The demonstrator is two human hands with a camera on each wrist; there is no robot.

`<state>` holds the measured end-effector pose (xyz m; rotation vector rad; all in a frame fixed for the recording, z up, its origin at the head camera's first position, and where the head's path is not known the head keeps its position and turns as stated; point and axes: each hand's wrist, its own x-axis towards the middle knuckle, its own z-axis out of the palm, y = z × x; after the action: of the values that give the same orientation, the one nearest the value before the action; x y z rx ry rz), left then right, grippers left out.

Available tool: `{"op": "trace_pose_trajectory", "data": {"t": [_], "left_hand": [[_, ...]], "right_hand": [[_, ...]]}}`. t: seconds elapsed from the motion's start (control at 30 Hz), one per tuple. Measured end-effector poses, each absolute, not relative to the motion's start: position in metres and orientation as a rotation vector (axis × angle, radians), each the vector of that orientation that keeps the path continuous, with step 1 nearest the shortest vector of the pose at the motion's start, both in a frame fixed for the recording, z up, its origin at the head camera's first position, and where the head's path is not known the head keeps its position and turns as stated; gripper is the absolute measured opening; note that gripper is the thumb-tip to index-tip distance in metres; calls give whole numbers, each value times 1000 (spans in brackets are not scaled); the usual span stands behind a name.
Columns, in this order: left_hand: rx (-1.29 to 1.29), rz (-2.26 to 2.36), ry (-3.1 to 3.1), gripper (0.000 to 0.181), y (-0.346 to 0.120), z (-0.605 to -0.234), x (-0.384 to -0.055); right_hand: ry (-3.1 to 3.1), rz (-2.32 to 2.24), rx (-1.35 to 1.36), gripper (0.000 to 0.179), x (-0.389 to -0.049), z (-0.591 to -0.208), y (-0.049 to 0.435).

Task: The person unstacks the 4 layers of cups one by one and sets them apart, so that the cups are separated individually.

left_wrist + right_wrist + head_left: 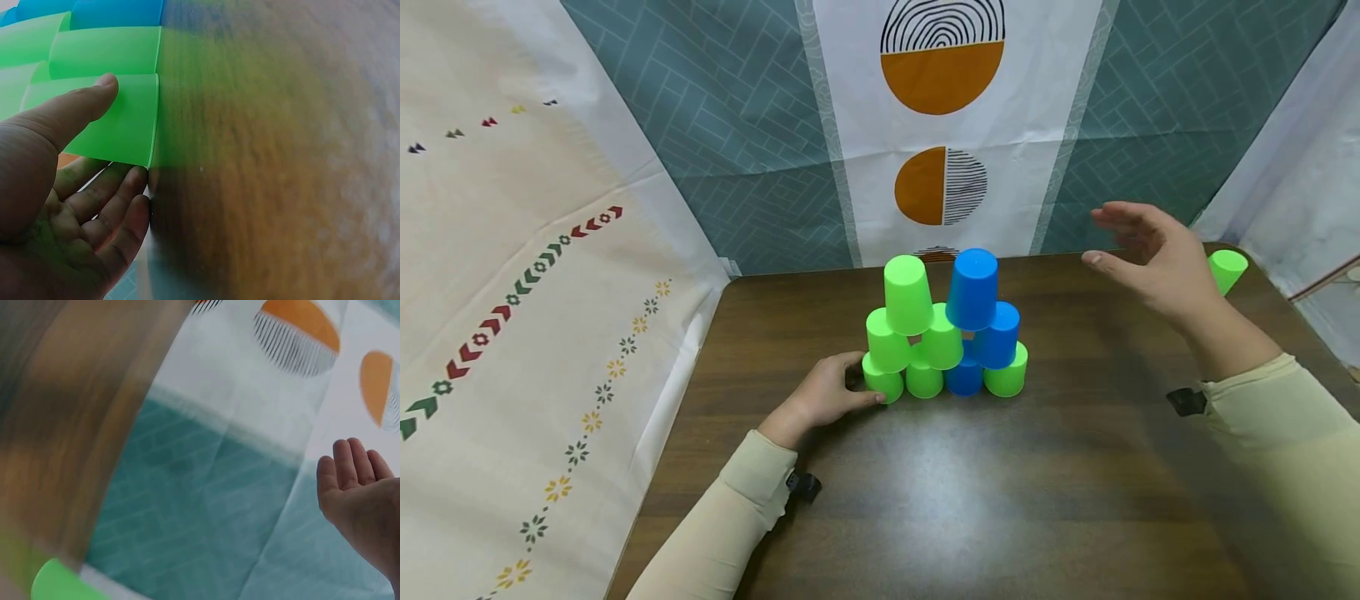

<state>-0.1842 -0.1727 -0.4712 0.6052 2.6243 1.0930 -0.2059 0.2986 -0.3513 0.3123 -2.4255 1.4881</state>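
Upside-down plastic cups stand stacked in tiers on the table. The bottom row has green cups and one blue cup (964, 377). Above it sit two green cups and a blue cup (997, 335). On top are a green cup (907, 295) and a blue cup (973, 288), side by side. My left hand (827, 390) holds the leftmost bottom green cup (125, 125), thumb on its near side and fingers behind. My right hand (1161, 258) is raised in the air right of the stack, holding nothing, fingers extended and thumb apart.
Another green cup (1228, 268) stands near the table's far right corner, partly hidden by the right hand. Patterned cloth (760, 167) hangs behind the table's back edge. A pale printed cloth (550, 333) hangs at the left. The brown table (925, 517) extends in front of the stack.
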Motion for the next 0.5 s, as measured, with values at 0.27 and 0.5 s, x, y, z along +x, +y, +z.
{"op": "trace_pose_trajectory", "data": {"t": [0.27, 0.5], "left_hand": [[598, 1080, 2626, 60, -172, -473, -185], [589, 1086, 2618, 62, -173, -472, -185]], "right_hand": [[-2424, 1517, 541, 63, -193, -346, 255], [-2482, 1510, 613, 64, -182, -341, 227]]}}
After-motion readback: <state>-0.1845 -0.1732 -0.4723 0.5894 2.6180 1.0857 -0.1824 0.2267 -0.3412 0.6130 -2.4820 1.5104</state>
